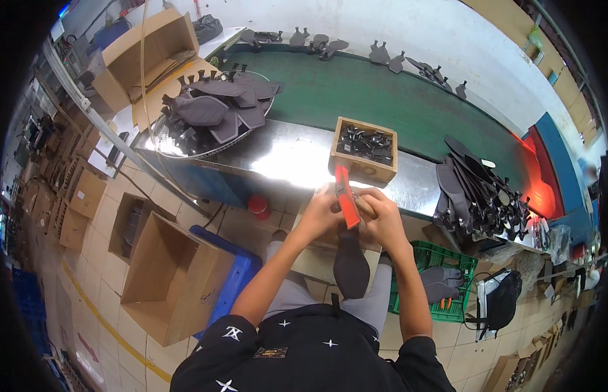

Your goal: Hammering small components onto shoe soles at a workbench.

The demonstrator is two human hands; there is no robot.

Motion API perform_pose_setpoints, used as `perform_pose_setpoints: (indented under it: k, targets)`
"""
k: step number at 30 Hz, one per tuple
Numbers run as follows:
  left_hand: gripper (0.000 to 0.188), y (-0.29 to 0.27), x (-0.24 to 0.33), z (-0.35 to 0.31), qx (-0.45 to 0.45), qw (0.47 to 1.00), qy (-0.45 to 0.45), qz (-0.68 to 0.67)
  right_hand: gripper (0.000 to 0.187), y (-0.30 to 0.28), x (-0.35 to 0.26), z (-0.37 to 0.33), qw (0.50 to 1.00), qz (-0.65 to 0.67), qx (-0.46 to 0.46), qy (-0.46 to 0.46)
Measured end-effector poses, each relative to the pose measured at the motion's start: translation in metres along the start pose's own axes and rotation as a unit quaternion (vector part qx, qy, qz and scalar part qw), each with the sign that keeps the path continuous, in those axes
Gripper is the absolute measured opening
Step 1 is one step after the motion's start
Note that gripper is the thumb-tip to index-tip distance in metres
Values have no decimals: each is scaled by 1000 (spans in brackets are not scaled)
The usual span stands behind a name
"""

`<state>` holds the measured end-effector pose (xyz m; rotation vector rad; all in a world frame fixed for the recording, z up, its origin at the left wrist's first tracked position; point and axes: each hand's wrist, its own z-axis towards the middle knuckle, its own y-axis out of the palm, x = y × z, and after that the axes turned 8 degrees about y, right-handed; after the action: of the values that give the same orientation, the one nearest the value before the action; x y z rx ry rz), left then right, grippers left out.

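Note:
In front of my body, my right hand point(384, 219) is closed around the wooden handle of a hammer-like tool with a long orange-red head point(347, 202). My left hand point(319, 212) has its fingers closed just left of that head, by the narrow end of a dark grey paddle-shaped pad point(352, 266). The pad's wide end points toward my lap. The red head covers the narrow end, so its contact with the pad cannot be made out. Just beyond my hands, a wooden box point(365, 168) holds many small black parts.
A wire basket point(209, 153) of grey pads stands on the metal bench at left. More pads point(461, 183) are stacked at right. Beyond runs a green belt point(304, 91). An open carton point(167, 281) and a green crate point(408, 287) flank me on the floor.

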<state>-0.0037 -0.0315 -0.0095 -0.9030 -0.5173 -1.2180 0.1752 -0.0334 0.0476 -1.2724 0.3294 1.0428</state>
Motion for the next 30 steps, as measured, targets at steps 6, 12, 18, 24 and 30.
perform_pose_setpoints:
  k: [6,12,18,24,30]
  targets:
    - [32,-7,11,9,-73,991,-103,-48,21,-4,-1,-3,1000,-6,11,16]
    - [31,-11,1,9,-90,982,-136,-96,22,-1,9,2,1000,28,5,6]
    - [31,-5,6,9,-67,981,-108,-148,23,4,29,3,994,101,-2,44]
    - [30,-6,11,12,-74,988,-99,-96,24,0,17,-6,995,74,47,40]
    - [26,-7,-2,5,-99,967,-147,-180,38,-31,-48,-63,923,298,129,207]
